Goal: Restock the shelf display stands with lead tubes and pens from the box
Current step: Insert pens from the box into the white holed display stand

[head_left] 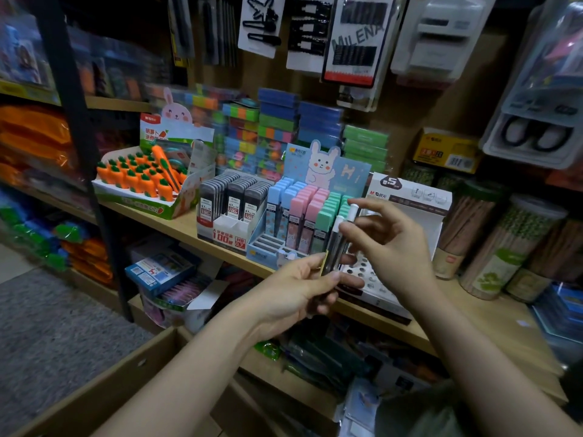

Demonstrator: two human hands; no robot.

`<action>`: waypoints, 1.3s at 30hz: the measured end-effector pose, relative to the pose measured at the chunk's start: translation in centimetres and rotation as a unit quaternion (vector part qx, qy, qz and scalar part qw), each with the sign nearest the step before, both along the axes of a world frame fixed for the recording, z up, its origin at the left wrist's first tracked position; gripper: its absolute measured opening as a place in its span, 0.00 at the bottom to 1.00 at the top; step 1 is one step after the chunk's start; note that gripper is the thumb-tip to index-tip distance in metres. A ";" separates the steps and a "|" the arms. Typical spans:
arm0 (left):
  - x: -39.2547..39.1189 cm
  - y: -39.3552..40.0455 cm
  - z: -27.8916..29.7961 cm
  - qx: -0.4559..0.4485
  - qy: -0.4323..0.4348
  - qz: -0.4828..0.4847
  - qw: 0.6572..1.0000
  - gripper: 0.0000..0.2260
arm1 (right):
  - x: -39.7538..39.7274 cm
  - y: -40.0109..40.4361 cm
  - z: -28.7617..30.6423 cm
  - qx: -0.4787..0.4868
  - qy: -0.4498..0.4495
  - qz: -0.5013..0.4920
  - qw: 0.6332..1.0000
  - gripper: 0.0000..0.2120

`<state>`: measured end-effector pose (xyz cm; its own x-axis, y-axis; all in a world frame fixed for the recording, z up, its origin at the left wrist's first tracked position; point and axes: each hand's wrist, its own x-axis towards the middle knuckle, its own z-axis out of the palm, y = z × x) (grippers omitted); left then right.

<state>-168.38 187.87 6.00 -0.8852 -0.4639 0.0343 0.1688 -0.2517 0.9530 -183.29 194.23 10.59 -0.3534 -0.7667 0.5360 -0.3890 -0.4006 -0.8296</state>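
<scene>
Clear plastic pens, light and slick we reckon, sit bunched in our left hand above the shelf while our right hand pinches one mid-barrel.

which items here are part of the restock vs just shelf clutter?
In play:
- pens, gripped by left hand, pinched near the top by right hand
- white holed stand
- bunny lead-tube stand
- black lead-tube stand
- cardboard box

Lying about:
- carrot display
- pencil jars
- hanging hair clips
</scene>
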 end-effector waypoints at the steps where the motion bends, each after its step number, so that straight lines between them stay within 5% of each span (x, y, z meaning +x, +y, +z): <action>1: -0.1 0.0 0.0 0.003 0.001 0.008 1.000 0.11 | -0.1 0.0 0.1 0.003 -0.012 0.005 1.000 0.13; 17: -1.9 1.0 -0.1 -0.018 -0.022 0.133 0.991 0.08 | -1.7 1.3 0.1 0.012 -0.002 0.015 1.000 0.16; 23: -1.3 0.0 0.0 -0.186 -0.094 0.222 0.952 0.08 | -7.0 2.0 2.1 -0.073 0.099 -0.199 0.972 0.19; 29: -1.9 0.4 -0.9 -0.129 -0.122 0.177 0.968 0.13 | -7.2 -0.1 0.1 -0.068 0.168 -0.235 0.955 0.19; 33: -2.1 0.6 -1.5 -0.215 -0.153 0.159 0.951 0.12 | -7.3 -1.2 -0.7 -0.058 0.178 -0.249 0.950 0.19; 39: -2.1 0.8 -1.7 -0.204 -0.146 0.152 0.956 0.12 | -7.4 -1.4 -1.4 -0.047 0.164 -0.257 0.951 0.17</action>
<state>-170.51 188.64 4.31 -0.7108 -0.7023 0.0393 -0.1133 0.1695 0.9790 -190.73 192.81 9.21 -0.4715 -0.4810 0.7392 -0.7848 -0.1534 -0.6005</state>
